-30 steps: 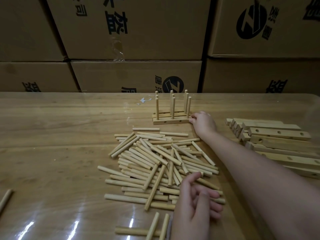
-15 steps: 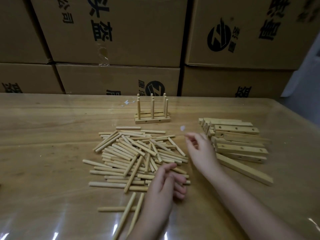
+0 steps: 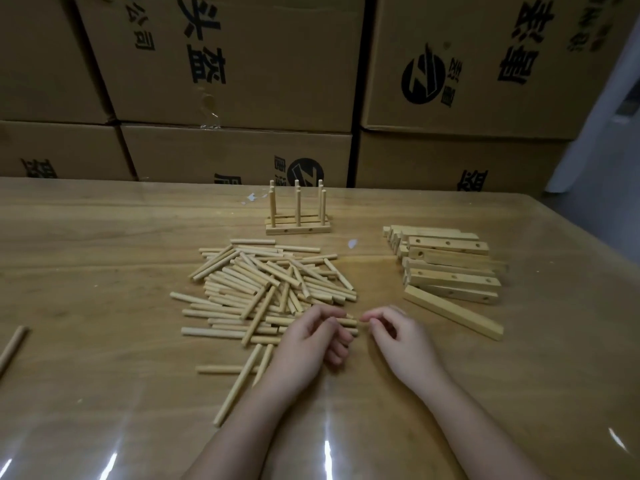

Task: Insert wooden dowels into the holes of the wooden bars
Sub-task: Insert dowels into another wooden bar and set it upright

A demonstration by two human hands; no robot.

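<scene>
A loose pile of wooden dowels (image 3: 266,289) lies mid-table. My left hand (image 3: 311,341) rests at its near right edge, fingers curled over a dowel (image 3: 349,322) whose end sticks out to the right. My right hand (image 3: 398,336) is just beside it, fingers curled, thumb and forefinger tips meeting at that dowel's end. Whether they pinch it is unclear. Farther back stand finished bars (image 3: 298,230) with upright dowels in their holes. A stack of drilled wooden bars (image 3: 450,268) lies at the right.
Stacked cardboard boxes (image 3: 225,64) wall off the table's far side. One stray dowel (image 3: 12,344) lies at the left edge. A single bar (image 3: 453,317) lies slanted in front of the stack. The glossy tabletop (image 3: 86,254) spreads to the left.
My right hand left the finished bars at the back and came down toward me, beside my left hand. My left hand stayed on the pile's near edge. The view shifted right.
</scene>
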